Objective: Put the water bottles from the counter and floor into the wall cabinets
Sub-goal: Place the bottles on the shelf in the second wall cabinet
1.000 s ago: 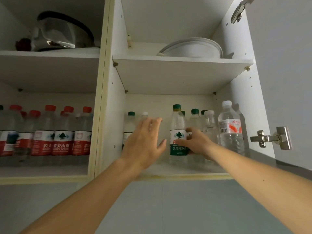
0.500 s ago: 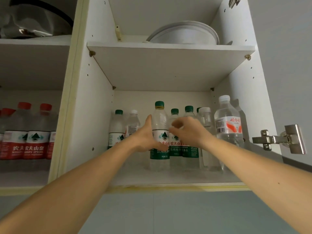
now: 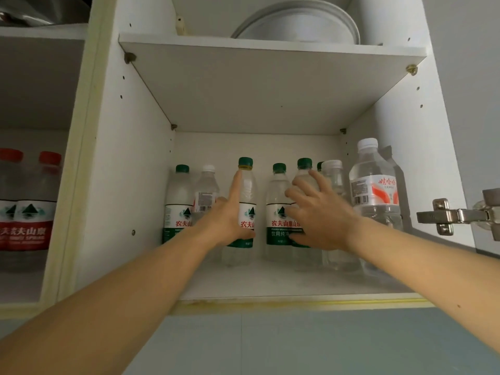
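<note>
2 forearms enter from the lower corners of the view, both bare from the frame edge to the wrist; no sleeve, cuff or glove covers any part seen. Left hand (image 3: 230,215): bare, no ring, band or watch visible on fingers or wrist. Right hand (image 3: 322,215): bare, likewise unadorned, nails short. 1 small dark mark shows on the right forearm near the frame's right edge.
</note>
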A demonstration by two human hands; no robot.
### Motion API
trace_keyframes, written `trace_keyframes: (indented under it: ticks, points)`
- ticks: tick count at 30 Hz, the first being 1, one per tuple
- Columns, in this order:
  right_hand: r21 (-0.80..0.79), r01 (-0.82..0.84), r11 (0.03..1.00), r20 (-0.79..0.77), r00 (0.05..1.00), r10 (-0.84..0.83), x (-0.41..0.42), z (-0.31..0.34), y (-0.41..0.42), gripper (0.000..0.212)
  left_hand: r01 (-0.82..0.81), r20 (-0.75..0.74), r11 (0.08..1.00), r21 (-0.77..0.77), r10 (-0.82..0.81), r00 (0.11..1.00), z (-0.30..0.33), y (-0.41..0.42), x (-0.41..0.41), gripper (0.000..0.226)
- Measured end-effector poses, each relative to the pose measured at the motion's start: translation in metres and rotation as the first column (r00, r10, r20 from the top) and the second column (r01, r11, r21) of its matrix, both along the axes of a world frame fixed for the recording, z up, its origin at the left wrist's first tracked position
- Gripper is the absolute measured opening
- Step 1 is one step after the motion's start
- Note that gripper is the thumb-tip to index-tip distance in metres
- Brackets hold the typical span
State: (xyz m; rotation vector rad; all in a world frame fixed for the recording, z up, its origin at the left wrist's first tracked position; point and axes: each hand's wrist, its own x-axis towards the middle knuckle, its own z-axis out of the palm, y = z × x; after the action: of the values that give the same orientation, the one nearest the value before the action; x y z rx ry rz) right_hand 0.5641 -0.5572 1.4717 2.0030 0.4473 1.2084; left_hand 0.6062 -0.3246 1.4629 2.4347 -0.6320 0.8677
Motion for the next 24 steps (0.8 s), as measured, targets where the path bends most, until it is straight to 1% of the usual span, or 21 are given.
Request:
trace_keyframes:
  ticks: [3, 6, 13, 19, 21, 24]
  points:
    - [-0.133, 0.039, 0.99, -0.013, 0.999, -0.041, 0.001, -0.007, -0.001, 0.059, 0.003, 0.001, 1.0, -0.011, -0.003, 1.0, -0.001, 0.001, 0.001, 0.146]
    - [-0.188, 0.058, 0.981, 0.002, 0.998, -0.058, 0.001, -0.01, -0.002, 0.06, -0.01, -0.025, 1.0, -0.024, 0.01, 1.0, -0.001, 0.002, -0.001, 0.144]
    - [-0.193, 0.095, 0.977, -0.012, 0.995, -0.099, -0.002, -0.011, -0.006, 0.064, -0.012, -0.04, 0.999, -0.033, 0.011, 0.999, -0.002, 0.005, 0.0, 0.141]
    - [-0.219, 0.124, 0.968, -0.013, 0.991, -0.13, -0.011, -0.008, -0.017, 0.055, -0.006, -0.031, 1.0, -0.03, 0.005, 1.0, -0.001, 0.007, 0.004, 0.144]
    - [-0.208, 0.151, 0.967, -0.024, 0.987, -0.159, -0.015, -0.008, -0.02, 0.053, -0.008, -0.029, 1.0, -0.029, 0.007, 1.0, -0.001, 0.007, 0.004, 0.144]
    - [-0.173, 0.223, 0.959, -0.053, 0.97, -0.236, -0.015, -0.01, -0.022, 0.057, -0.005, -0.04, 0.999, -0.04, 0.003, 0.999, -0.002, 0.008, 0.004, 0.143]
